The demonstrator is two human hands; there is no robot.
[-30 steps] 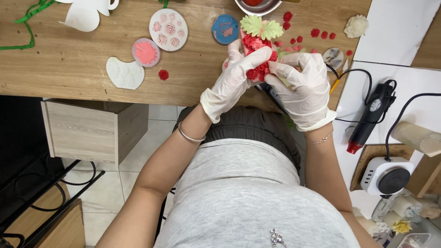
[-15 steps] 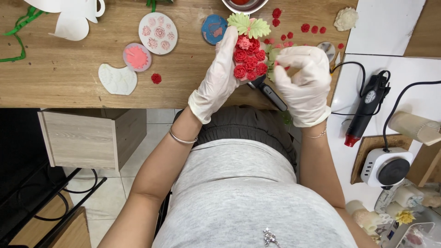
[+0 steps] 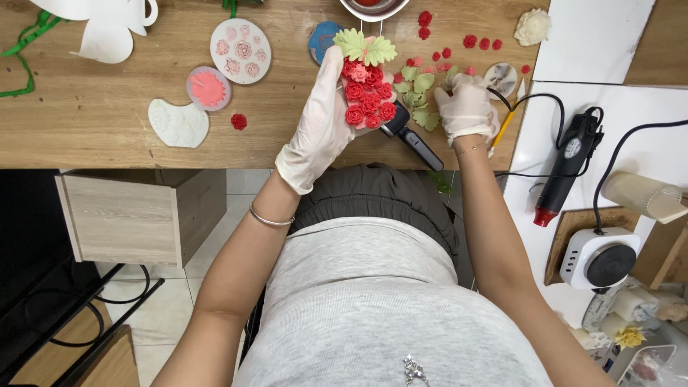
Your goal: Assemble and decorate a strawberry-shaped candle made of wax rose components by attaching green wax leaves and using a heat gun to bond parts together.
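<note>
Head view: left hand [image 3: 320, 115], gloved, holds a strawberry-shaped piece [image 3: 367, 93] covered in small red roses, green leaves on top, above the table [image 3: 93, 136] edge. Fingers curled around its left side and back, closed on it.

Right hand [image 3: 467, 107], gloved, is down on the table among loose green leaves [image 3: 419, 97] and red roses [image 3: 448, 54]. Fingers bent, tips hidden; can't tell if it has pinched anything.

Step, as I read it: fetching the next bit to stick on. Next move needs a clean pinch, then placement in a gap on the piece.

Black tool [image 3: 412, 136] lies just below the piece.
</note>
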